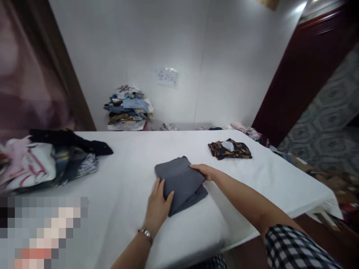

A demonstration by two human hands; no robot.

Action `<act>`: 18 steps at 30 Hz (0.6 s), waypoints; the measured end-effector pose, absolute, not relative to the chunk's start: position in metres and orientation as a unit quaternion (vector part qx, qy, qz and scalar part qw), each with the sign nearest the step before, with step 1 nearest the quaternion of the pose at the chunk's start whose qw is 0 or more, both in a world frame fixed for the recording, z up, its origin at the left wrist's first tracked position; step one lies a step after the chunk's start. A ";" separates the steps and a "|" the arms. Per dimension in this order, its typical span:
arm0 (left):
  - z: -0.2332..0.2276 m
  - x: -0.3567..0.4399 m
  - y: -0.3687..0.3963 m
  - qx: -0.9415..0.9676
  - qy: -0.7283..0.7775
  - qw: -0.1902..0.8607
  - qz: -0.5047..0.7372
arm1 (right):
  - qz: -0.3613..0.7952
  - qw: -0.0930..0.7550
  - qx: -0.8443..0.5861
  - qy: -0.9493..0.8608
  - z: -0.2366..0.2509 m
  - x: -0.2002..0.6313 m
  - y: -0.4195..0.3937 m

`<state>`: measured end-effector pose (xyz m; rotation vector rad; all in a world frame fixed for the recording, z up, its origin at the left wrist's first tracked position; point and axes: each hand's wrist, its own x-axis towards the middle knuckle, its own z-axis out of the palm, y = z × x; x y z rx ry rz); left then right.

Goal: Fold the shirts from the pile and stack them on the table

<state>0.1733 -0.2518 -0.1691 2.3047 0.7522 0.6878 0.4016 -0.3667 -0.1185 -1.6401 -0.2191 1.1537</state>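
Grey garment (179,183), folded into a compact bundle, lies on the white-covered tabletop (120,228), around the middle, slightly tilted to the view; a darker layer shows under its near-right edge. Left hand (159,204) at its near-left edge, fingers spread and laid on the cloth, not closed. Right hand (204,172) gripping the right edge, one digit on top, other fingers partly hidden. Silver band (146,235) on left wrist, black-and-white checked sleeve (291,244) on right arm. Beyond the right hand, well apart from the grey one: dark patterned garment (241,149), folded, orange-brown print, pale patch near its middle. Left side of tabletop: loose heap of clothes (37,164), pink, white and dark pieces, black garment (81,144) sprawled across the top. Past the far edge, a tall messy stack of clothes (130,106); pink cloth (239,126) plus more clothing along the far-right edge. Paper sign (167,77) with handwriting on the pale wall (232,56) behind. Pink curtain (25,71) far left, dark red door (303,71) on the right. Lower-left corner pixelated, can't tell.
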 end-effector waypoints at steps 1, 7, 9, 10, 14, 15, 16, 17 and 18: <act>-0.170 0.174 -0.249 0.863 0.284 0.323 0.266 | 0.512 0.548 -0.658 -0.064 -0.118 0.401 -0.368; -0.171 0.176 -0.234 0.788 0.333 0.444 0.267 | 0.562 0.606 -0.561 -0.044 -0.117 0.386 -0.370; -0.171 0.175 -0.231 0.748 0.364 0.487 0.266 | 0.528 0.656 -0.533 -0.080 -0.111 0.380 -0.371; -0.170 0.175 -0.230 0.734 0.374 0.499 0.268 | 0.508 0.681 -0.517 -0.101 -0.106 0.380 -0.372; -0.169 0.173 -0.228 0.735 0.376 0.498 0.266 | 0.392 0.778 -0.464 -0.157 -0.071 0.398 -0.388; -0.169 0.173 -0.228 0.741 0.373 0.495 0.258 | 0.352 0.800 -0.459 -0.158 -0.060 0.409 -0.394; -0.170 0.173 -0.228 0.745 0.372 0.494 0.250 | 0.310 0.819 -0.457 -0.155 -0.048 0.422 -0.401; -0.170 0.174 -0.229 0.747 0.370 0.495 0.244 | 0.269 0.834 -0.456 -0.153 -0.038 0.437 -0.408; -0.171 0.175 -0.229 0.747 0.369 0.497 0.241 | 0.227 0.848 -0.453 -0.155 -0.028 0.454 -0.415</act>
